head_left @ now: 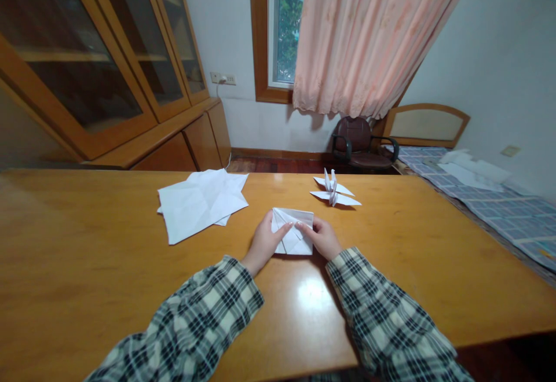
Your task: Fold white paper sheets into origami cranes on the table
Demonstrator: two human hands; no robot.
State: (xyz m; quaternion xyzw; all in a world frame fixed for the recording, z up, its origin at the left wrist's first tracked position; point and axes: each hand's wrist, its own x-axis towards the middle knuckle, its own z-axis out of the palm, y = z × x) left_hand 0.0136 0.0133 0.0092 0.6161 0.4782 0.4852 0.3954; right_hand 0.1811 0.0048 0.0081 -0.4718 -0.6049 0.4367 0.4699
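Note:
Between my two hands is a folded square of white paper, with diagonal creases and flaps on its upper face. My left hand grips its left edge, thumb on top and fingers underneath. On the opposite edge my right hand holds it the same way, its thumb pressing near the middle. The fingers below the paper are hidden. Beyond my right hand stand two folded paper cranes, close together with wings spread. Creased white paper sheets lie overlapping to the left of my left hand.
The wooden table extends to both sides, its front edge near my forearms. Behind it are a glass-door cabinet at left, a brown armchair and a pink curtain. A bed stands at the right.

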